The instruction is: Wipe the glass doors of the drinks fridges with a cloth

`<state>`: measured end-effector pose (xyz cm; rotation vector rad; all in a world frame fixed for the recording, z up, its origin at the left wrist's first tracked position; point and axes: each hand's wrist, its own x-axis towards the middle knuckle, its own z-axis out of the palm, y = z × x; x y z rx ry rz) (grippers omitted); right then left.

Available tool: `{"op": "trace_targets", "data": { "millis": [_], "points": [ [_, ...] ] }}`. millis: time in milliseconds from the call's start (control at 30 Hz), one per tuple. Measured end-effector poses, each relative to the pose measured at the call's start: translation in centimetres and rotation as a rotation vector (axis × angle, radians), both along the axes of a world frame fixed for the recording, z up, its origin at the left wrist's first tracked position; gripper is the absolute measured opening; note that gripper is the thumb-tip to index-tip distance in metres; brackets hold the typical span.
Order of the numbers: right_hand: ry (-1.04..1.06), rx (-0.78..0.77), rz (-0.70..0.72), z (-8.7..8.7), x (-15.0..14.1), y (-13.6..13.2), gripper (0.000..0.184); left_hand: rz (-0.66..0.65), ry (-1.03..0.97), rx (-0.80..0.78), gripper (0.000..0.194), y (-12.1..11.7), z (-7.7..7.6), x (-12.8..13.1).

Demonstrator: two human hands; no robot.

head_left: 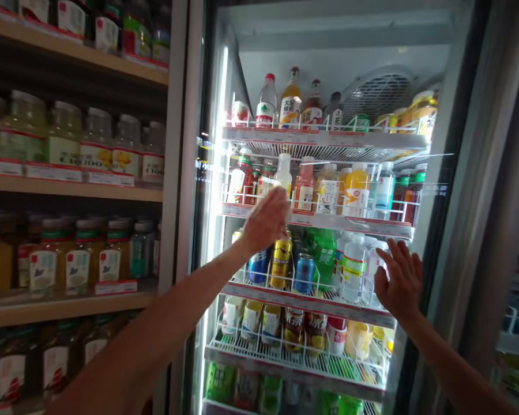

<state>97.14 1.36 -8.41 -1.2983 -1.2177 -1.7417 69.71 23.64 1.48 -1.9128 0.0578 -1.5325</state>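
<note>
My left hand (269, 220) is stretched out in front of the middle shelves of a lit drinks fridge (281, 39). Its fingers are extended, slightly blurred, and nothing shows in them. A white-capped bottle (284, 170) and a pink bottle (304, 183) stand just behind its fingertips. Below it are a gold can (281, 262) and a blue can (304, 274). Over on the right, my right hand (400, 280) is raised with fingers apart, holding nothing. It is nearest to clear bottles (354, 268) at the shelf's right end; I cannot tell whether it touches glass.
Wooden shelving (69, 187) with rows of bottles stands to the left. Bottles such as an orange one (290, 99) line the fridge's top shelf, before a round fan grille (378, 95). More cans (271, 323) fill the lower racks. A metal frame (480, 202) edges the right side.
</note>
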Motion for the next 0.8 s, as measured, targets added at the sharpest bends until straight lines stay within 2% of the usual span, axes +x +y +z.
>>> {"op": "trace_targets", "data": {
  "millis": [67, 100, 133, 233, 300, 367, 467, 533, 600, 700, 733, 767, 800],
  "points": [
    [-0.011, 0.006, -0.001, 0.1, 0.0, 0.0, 0.043, 0.003, 0.266, 0.182, 0.045, -0.6, -0.8, 0.1],
    [-0.016, 0.006, -0.002, 0.1, -0.1, 0.0, 0.043, 0.005, 0.277, 0.203, 0.045, -0.4, -0.6, -0.3],
    [-0.018, 0.007, -0.005, 0.1, -0.1, 0.0, 0.043, 0.003, 0.197, 0.168, 0.044, 0.2, -0.2, -1.0],
    [-0.017, 0.013, -0.014, 0.1, -0.2, 0.1, 0.042, -0.009, -0.271, -0.081, 0.043, 2.3, 2.2, -2.9],
    [-0.011, 0.016, -0.018, 0.1, -0.3, 0.1, 0.041, -0.011, -0.426, -0.165, 0.044, 2.4, 3.1, -2.3],
    [-0.008, 0.018, -0.020, 0.1, -0.2, 0.1, 0.041, -0.012, -0.322, -0.091, 0.045, 0.8, 2.6, -0.1],
    [-0.009, 0.012, -0.023, 0.1, -0.1, 0.0, 0.041, -0.010, 0.098, 0.212, 0.044, -2.5, 0.8, 3.3],
    [-0.012, 0.011, -0.025, 0.1, -0.1, 0.0, 0.040, -0.009, 0.286, 0.339, 0.040, -3.1, 0.8, 3.6],
    [-0.012, 0.009, -0.027, 0.1, -0.2, 0.0, 0.040, -0.013, 0.205, 0.255, 0.039, -1.9, 2.2, 2.3],
    [-0.015, 0.012, -0.029, 0.2, -0.3, 0.0, 0.040, -0.033, -0.281, -0.120, 0.041, 0.4, 4.8, 0.0],
    [-0.016, 0.015, -0.030, 0.2, -0.4, -0.1, 0.040, -0.041, -0.389, -0.201, 0.041, 0.6, 5.1, -0.1],
    [-0.018, 0.017, -0.032, 0.2, -0.4, -0.1, 0.040, -0.048, -0.415, -0.223, 0.042, 0.4, 4.8, 0.3],
    [-0.020, 0.017, -0.033, 0.2, -0.4, -0.1, 0.040, -0.057, -0.357, -0.178, 0.042, -0.3, 4.1, 1.0]
  ]
}}
